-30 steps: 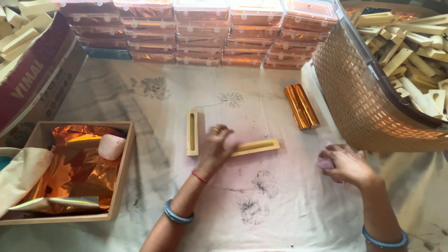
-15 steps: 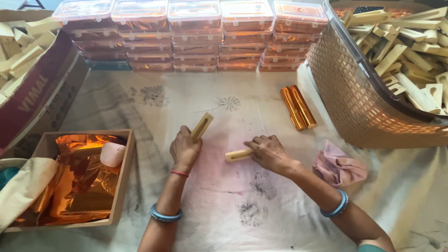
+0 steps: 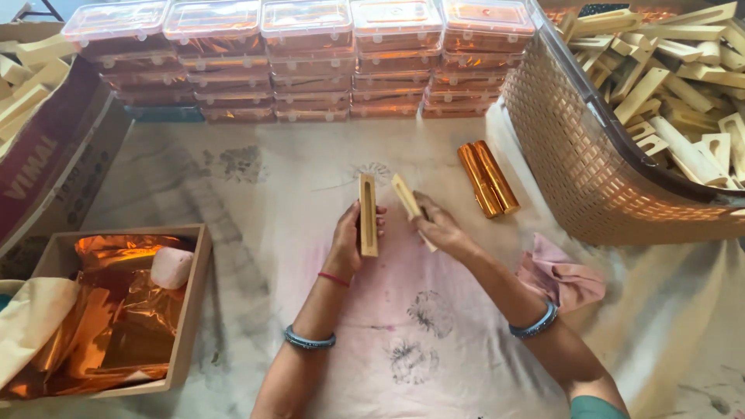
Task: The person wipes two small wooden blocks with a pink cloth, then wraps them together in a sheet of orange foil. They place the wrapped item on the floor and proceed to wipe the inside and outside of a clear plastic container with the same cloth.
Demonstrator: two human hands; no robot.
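L hand (image 3: 351,237): closed round slotted wood piece (image 3: 368,215), held upright, slot facing up; fingers wrapped at its lower half.
R hand (image 3: 441,227): gripping plain wood stick (image 3: 409,206), tilted, top end leaning twd the slotted piece; just beside it, not yet touching.
Change: 0.5 s ago both pcs were held low & apart, stick nearly flat; now both are raised & brought close.
Meaning: the 2 pcs are judged to be lined up for joining.
Nearby: copper-foil bars (image 3: 487,178) right of R fingers; pink cloth (image 3: 560,273) by R wrist; foil tray (image 3: 185,310) left of L arm.

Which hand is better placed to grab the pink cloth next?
Right, probably. The crumpled pink cloth lies beside the right forearm; the right hand holds a pale wooden strip. The left hand, holding a slotted wooden piece, is farther away.
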